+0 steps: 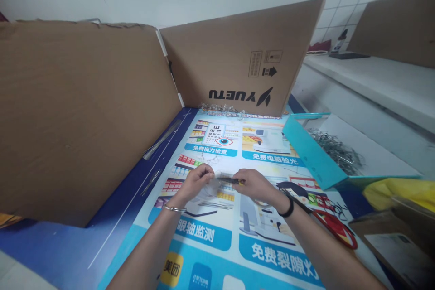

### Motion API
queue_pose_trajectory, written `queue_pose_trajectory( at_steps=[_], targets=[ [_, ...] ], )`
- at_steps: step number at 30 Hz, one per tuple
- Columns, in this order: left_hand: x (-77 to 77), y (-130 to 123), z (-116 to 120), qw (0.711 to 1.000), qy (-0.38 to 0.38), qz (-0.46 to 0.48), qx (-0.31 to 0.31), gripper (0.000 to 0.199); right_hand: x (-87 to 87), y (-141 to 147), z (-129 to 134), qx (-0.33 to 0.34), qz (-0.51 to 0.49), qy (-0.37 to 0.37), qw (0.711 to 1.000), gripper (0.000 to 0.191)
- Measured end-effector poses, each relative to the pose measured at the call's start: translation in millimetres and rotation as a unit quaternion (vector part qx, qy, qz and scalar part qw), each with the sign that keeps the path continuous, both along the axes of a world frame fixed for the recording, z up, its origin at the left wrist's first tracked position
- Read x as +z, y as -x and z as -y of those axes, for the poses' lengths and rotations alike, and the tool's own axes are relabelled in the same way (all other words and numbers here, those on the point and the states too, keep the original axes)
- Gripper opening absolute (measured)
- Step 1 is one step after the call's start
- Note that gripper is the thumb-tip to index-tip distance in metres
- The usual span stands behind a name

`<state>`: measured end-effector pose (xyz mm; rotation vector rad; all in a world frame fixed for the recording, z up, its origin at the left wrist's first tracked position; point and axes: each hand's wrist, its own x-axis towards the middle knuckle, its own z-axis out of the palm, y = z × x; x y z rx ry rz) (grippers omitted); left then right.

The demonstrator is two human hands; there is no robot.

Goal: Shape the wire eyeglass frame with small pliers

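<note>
Bare forearms [149, 244] are seen nearest the camera, extended over a printed sheet [136, 249] to the left of the turquoise box [312, 156]. A dark tool [228, 180] with a touch of yellow at its grip is held in the right hand [254, 183], whose fingers are curled around it; it is placed left of the turquoise box and slightly nearer the camera. By the left hand [199, 179], farther left of that box, thumb and forefinger are pressed together just beside the tool's tip; whatever may be pinched there is too blurred to be made out.

Tangled silver wire pieces [336, 149] are contained in the turquoise box, and a yellow bag [401, 192] is set on its near side. Beyond and to the left of the box, clear, shiny bits [222, 108] are strewn along a cardboard panel [217, 59].

The tool's tip is pointed away from the turquoise box, toward the left hand, its long axis laid nearly crosswise between both hands.
</note>
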<state>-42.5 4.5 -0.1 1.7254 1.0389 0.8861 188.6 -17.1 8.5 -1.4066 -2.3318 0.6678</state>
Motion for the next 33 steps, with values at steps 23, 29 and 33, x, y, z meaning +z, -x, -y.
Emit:
queue_pose_trajectory(
  at_steps=[23, 29, 33],
  targets=[
    [6.8, -4.0, 4.9, 0.987, -0.136, -0.089, -0.01, 0.011, 5.1, 4.6, 3.5, 0.015, -0.015, 0.021, 1.0, 0.014],
    [9.7, -4.4, 6.3, 0.982, -0.153, -0.106, -0.012, 0.01, 3.2, 4.4, 3.2, 0.013, -0.025, 0.018, 0.999, 0.014],
    [9.4, -4.2, 6.4, 0.981, -0.159, -0.111, -0.017, 0.01, 4.2, 3.7, 3.1, 0.013, -0.019, 0.021, 1.0, 0.013]
  ],
)
